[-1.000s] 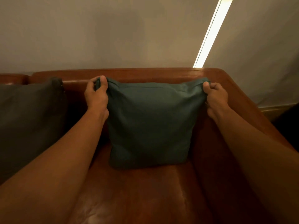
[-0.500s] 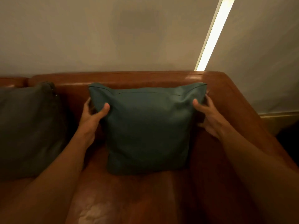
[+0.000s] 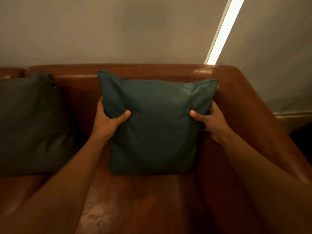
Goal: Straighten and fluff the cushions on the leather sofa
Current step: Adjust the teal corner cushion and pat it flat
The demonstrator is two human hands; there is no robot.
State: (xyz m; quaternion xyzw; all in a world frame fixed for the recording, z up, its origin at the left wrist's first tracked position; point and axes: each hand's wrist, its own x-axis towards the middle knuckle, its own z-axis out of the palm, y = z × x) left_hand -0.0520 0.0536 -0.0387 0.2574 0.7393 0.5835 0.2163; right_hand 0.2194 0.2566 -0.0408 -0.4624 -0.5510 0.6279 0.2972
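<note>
Teal cushion [image 3: 155, 125] gripped mid-sides, left hand [image 3: 108, 120] and right hand [image 3: 211, 122] clamped; even inward squeezes advised, base kept on leather sofa [image 3: 152, 191].

The sofa [image 3: 168, 200] is brown leather, smooth and shiny. The teal cushion [image 3: 155, 125] is soft matt cloth. The dark cushion [image 3: 28, 122] looks smooth with a dull shine.

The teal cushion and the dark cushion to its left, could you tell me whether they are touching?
Apart. The head view shows a strip of brown sofa backrest and the left hand between the teal cushion and the dark cushion.
</note>
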